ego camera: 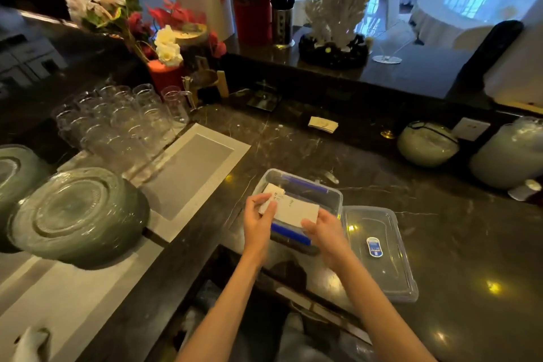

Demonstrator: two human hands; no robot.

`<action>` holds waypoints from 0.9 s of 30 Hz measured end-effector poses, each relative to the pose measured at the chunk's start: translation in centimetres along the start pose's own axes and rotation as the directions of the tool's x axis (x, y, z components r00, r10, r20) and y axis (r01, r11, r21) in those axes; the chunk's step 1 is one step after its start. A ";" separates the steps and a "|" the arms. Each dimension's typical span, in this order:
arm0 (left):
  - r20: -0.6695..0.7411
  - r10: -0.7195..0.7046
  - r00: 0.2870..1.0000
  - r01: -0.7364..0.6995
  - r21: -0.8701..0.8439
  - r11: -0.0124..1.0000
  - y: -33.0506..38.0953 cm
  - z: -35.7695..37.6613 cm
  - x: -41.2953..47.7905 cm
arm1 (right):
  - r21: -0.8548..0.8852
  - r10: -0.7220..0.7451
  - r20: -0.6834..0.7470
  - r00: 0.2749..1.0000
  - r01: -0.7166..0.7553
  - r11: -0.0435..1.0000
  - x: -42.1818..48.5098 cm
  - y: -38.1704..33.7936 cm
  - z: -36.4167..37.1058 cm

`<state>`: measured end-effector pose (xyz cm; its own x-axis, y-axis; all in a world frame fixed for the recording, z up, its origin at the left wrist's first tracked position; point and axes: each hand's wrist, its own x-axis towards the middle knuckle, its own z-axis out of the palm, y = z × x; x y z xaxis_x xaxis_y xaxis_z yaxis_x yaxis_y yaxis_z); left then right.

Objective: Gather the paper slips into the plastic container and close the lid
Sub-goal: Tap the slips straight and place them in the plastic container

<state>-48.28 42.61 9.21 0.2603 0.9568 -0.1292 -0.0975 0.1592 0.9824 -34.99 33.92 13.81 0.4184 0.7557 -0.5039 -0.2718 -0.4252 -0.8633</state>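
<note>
White paper slips [289,210] sit in a stack over the open plastic container [329,194] on the dark counter [293,144]. The left hand [258,219] pinches the left end, the right hand [323,232] the right end. The clear lid [379,253] lies just beside the container. More slips [323,124] lie farther back.

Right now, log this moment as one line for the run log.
left hand: holding slips | right hand: holding slips | slips: over open container | lid: off, right of container | more slips: far counter
</note>
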 end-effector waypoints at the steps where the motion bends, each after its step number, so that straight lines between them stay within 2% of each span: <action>1: 0.020 0.027 0.999 -0.027 0.025 0.999 -0.1 0.6 0.9 | -0.053 -0.059 -0.022 0.998 0.058 0.997 1.1 -0.7 -0.9; 5: 0.212 0.066 0.975 -0.118 0.244 0.962 0.6 4.2 5.3 | -0.224 -0.278 -0.117 0.954 0.247 0.943 5.5 -3.2 -3.7; 8: 0.396 0.018 0.918 -0.208 0.443 0.872 1.7 7.8 9.6 | -0.286 -0.398 -0.173 0.901 0.340 0.896 8.5 -5.1 -5.7; 10: 0.471 -0.010 0.882 -0.274 0.530 0.803 2.5 10.5 12.4 | -0.373 -0.471 -0.173 0.865 0.386 0.844 10.5 -6.2 -7.3; 13: 0.536 0.061 0.842 -0.401 0.546 0.735 3.3 14.5 16.0 | -0.470 -0.545 -0.193 0.816 0.411 0.781 13.5 -7.7 -9.8; 17: 0.568 0.201 0.798 -0.526 0.495 0.692 3.3 19.2 19.0 | -0.623 -0.686 -0.242 0.687 0.432 0.652 16.3 -9.8 -12.2; 19: 0.595 0.237 0.768 -0.564 0.454 0.690 2.6 21.1 20.6 | -0.662 -0.706 -0.279 0.651 0.402 0.633 18.0 -10.2 -13.3; 23: 0.645 0.146 0.750 -0.539 0.468 0.700 -0.7 23.6 23.3 | -0.680 -0.676 -0.345 0.652 0.323 0.659 21.5 -8.8 -15.2; 27: 0.632 0.005 0.775 -0.489 0.594 0.639 -5.1 24.3 25.5 | -0.706 -0.604 -0.340 0.721 0.229 0.670 25.0 -5.1 -16.2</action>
<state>-17.79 60.26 4.15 0.8087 0.5882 -0.0105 0.3811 -0.5102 0.7710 -9.10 46.91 5.15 0.7603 0.6322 0.1492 0.5254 -0.4635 -0.7135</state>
